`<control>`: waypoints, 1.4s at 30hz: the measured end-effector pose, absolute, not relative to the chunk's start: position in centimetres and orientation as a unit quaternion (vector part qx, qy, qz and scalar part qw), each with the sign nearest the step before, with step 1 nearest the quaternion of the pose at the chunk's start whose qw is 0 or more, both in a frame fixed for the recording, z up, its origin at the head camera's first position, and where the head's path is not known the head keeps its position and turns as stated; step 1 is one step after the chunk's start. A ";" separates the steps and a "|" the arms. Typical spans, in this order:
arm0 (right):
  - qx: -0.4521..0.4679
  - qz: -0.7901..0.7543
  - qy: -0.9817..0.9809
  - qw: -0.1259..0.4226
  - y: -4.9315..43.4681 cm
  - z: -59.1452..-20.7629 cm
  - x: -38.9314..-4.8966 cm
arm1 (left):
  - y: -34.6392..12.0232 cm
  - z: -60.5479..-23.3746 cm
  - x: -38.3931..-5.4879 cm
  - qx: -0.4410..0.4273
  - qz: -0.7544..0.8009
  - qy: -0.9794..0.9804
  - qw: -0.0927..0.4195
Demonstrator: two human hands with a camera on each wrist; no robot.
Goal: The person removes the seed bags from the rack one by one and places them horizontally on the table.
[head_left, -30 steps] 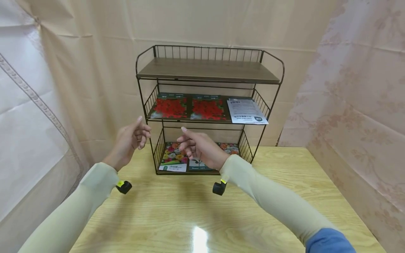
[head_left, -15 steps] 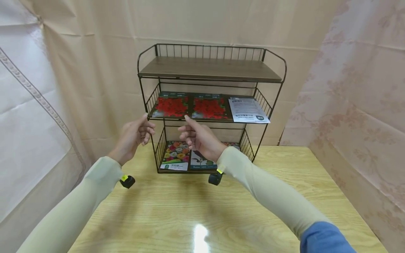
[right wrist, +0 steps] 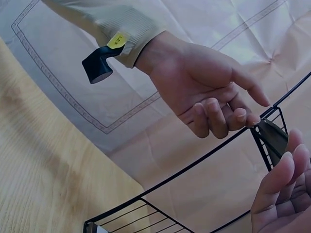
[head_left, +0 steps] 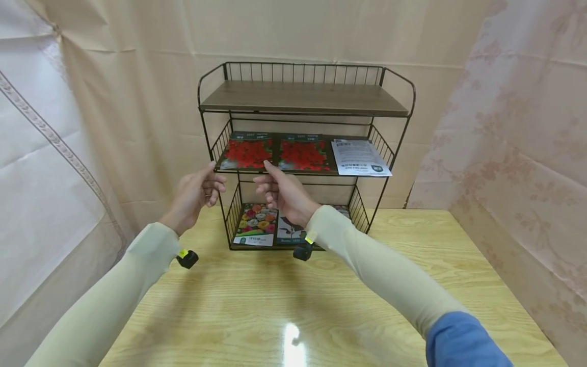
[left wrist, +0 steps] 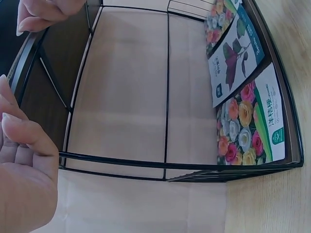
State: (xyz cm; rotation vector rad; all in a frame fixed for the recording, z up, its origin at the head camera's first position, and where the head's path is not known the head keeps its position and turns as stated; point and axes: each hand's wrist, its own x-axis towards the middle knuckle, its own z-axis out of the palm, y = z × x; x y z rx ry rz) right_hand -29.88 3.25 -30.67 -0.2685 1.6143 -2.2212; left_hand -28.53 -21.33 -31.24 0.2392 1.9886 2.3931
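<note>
Loosely bent fingers and nothing held: my left hand (head_left: 194,196) is at the left front post of a three-tier wire shelf rack (head_left: 302,108) in the head view. My right hand (head_left: 286,193) hovers before the middle tier, its thumb tip overlapping the lower edge of a red-flower seed packet (head_left: 247,153); it holds nothing either. Beside that packet lies a second red-flower packet (head_left: 302,154). A white packet (head_left: 359,157), printed text up, pokes out over the front edge at the right. In the right wrist view, the left hand (right wrist: 194,87) faces the right fingers (right wrist: 286,194).
The bottom tier carries a packet with multicoloured flowers (left wrist: 243,128), one with a dark plant (left wrist: 235,60) and a third flower packet (left wrist: 216,26). The top board (head_left: 302,97) has wire rails. Cloth (head_left: 137,102) hangs behind the wooden table (head_left: 238,295).
Both hands have risen slightly toward the middle tier. The left has also shifted a little right, nearer the rack's post. The packets lie as before.
</note>
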 end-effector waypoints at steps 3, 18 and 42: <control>-0.092 -0.792 0.574 0.186 3.0 -30.5 -30.1 | -21.2 -31.1 -28.8 0.075 0.767 0.637 0.009; -0.078 -0.800 0.572 0.163 2.8 -29.5 -30.2 | -20.4 -30.4 -29.7 0.082 0.783 0.617 0.002; -0.145 -0.759 0.606 0.189 3.2 -30.4 -30.0 | -20.8 -31.3 -29.2 0.087 0.776 0.625 0.027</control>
